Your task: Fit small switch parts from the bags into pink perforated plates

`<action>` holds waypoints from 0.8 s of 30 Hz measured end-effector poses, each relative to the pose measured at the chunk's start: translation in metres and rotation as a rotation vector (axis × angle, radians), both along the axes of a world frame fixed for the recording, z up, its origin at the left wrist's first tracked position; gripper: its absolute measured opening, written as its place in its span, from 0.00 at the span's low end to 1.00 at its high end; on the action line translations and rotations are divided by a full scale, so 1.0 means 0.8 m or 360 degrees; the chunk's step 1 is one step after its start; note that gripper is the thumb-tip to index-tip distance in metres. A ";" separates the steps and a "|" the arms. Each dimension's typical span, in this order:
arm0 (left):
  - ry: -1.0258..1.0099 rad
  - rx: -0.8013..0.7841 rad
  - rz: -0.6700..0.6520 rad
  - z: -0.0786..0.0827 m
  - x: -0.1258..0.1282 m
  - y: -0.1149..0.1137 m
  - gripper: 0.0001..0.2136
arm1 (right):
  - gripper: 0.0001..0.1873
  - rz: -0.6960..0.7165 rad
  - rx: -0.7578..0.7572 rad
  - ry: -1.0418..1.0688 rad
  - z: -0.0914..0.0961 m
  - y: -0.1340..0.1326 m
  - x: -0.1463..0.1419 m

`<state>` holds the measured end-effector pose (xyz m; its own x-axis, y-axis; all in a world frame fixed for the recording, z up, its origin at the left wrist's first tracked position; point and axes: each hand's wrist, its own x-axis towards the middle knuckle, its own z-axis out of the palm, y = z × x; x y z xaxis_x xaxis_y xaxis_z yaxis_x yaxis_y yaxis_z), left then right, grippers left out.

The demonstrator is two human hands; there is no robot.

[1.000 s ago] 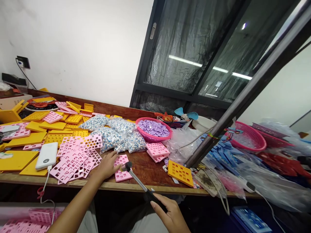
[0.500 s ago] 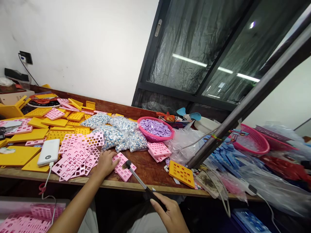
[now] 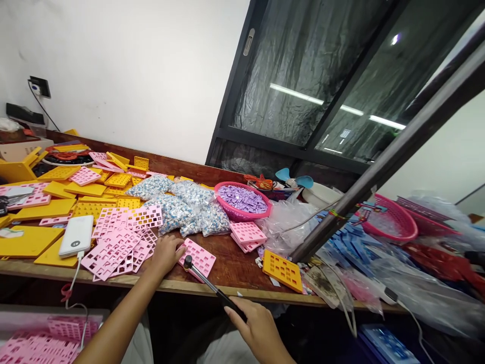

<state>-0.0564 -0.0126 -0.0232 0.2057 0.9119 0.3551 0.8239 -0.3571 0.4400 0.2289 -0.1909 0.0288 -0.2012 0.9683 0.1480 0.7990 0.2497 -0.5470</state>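
My left hand (image 3: 166, 257) grips the left edge of a pink grid plate (image 3: 202, 257) that lies near the table's front edge. In my right hand (image 3: 254, 323) is a small hammer (image 3: 206, 282) with a black handle and a metal shaft, its fingers wrapped round the handle. The hammer's head is over the plate's near left part; whether it touches is unclear. Left of my left hand lies a loose pile of pink lattice sheets (image 3: 113, 247). Two stacked pink plates (image 3: 248, 235) and a yellow plate (image 3: 282, 270) are farther right.
Behind the plate sit clear bags of blue-and-white pieces (image 3: 178, 215) and a pink basket (image 3: 242, 218) of purple pieces. Yellow plates (image 3: 45, 210) and a white power bank (image 3: 76, 235) cover the left. A slanting grey post (image 3: 364, 177) rises at right.
The hammer's head has moved left and slightly nearer over the pink plate, and my right hand has shifted left. The plate has turned slightly, its right corner moving outward.
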 end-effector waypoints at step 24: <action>0.0350 -0.0070 -0.0573 0.044 0.067 -0.049 0.16 | 0.18 -0.0751 0.0452 -0.0605 -0.061 -0.005 0.183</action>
